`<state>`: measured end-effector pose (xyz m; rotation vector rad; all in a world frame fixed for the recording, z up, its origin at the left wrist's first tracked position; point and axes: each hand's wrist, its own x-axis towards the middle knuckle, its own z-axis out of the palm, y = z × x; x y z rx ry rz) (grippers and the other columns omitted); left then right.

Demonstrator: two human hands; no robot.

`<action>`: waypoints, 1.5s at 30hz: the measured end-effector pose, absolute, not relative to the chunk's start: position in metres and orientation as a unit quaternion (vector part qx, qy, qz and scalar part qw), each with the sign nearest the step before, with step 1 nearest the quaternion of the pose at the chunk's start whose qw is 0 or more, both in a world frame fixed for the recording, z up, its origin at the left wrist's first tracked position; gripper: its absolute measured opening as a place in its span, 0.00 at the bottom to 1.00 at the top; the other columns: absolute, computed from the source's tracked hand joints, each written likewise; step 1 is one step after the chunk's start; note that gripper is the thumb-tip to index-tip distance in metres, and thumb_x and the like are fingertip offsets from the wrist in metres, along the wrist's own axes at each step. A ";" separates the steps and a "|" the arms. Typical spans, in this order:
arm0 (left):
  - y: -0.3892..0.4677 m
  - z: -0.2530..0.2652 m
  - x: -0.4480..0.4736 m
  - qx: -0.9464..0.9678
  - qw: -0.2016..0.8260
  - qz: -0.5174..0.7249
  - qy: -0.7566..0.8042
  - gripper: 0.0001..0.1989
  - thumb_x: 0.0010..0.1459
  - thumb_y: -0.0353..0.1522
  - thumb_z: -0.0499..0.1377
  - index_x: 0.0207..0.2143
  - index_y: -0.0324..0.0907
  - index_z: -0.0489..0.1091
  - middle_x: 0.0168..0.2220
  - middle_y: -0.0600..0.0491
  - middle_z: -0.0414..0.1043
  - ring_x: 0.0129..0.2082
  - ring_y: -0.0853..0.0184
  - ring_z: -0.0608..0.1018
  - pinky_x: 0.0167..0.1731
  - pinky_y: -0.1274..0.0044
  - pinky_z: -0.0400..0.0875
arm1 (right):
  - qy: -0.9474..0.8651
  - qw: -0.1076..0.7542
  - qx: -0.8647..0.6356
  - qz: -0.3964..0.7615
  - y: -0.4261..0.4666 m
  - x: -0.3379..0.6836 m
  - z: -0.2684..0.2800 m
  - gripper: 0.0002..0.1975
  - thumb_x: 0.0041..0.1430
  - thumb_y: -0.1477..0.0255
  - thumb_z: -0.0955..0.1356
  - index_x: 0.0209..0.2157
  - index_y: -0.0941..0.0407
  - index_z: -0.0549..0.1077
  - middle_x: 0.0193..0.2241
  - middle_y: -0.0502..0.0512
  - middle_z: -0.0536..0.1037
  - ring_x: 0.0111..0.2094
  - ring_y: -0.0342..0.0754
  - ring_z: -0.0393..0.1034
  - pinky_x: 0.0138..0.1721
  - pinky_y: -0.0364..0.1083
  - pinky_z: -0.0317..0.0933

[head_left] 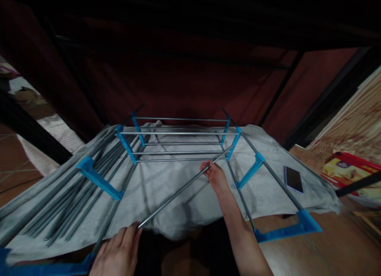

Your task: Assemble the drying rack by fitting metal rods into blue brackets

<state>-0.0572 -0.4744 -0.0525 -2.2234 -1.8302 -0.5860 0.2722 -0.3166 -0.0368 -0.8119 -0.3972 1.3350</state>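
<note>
A thin metal rod slants across the middle of the view, its far end close to the right side of a rack frame. My right hand pinches it toward that far end. At the near end, the fingers of my left hand close on the rod's tip. The rack frame has grey tubes with blue plastic brackets, such as the left bracket and the right bracket. Several crossbars span its far part between the two sides.
Several loose grey tubes lie in a pile at the left on a pale cloth. A phone rests on the cloth at the right. Beyond it is a red and yellow package. Dark red panels stand behind.
</note>
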 end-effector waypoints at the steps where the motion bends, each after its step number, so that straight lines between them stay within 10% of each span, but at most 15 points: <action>1: -0.463 -0.047 -0.049 -0.754 0.121 -0.188 -0.618 0.21 0.67 0.38 0.44 0.44 0.41 0.75 0.35 0.46 0.78 0.30 0.55 0.78 0.35 0.65 0.70 | -0.176 0.696 -0.359 0.597 -0.312 0.275 -0.035 0.04 0.61 0.71 0.70 0.33 0.56 0.74 0.31 0.55 0.82 0.32 0.47 0.78 0.40 0.49 0.74; 34: -0.253 0.011 0.050 -0.811 0.164 -0.168 -0.535 0.22 0.65 0.22 0.46 0.58 0.36 0.69 0.42 0.43 0.74 0.43 0.55 0.73 0.47 0.65 0.64 | -0.212 0.661 -0.372 0.617 -0.244 0.299 -0.027 0.04 0.55 0.71 0.68 0.34 0.54 0.73 0.36 0.55 0.83 0.39 0.47 0.79 0.47 0.50 0.73; 45: -0.227 0.001 0.057 -0.806 0.117 -0.187 -0.550 0.19 0.69 0.27 0.47 0.59 0.37 0.67 0.42 0.46 0.74 0.43 0.58 0.71 0.48 0.66 0.62 | -0.451 0.604 -0.561 0.343 -0.259 0.286 -0.026 0.14 0.54 0.63 0.69 0.38 0.57 0.77 0.26 0.53 0.79 0.26 0.46 0.72 0.30 0.45 0.68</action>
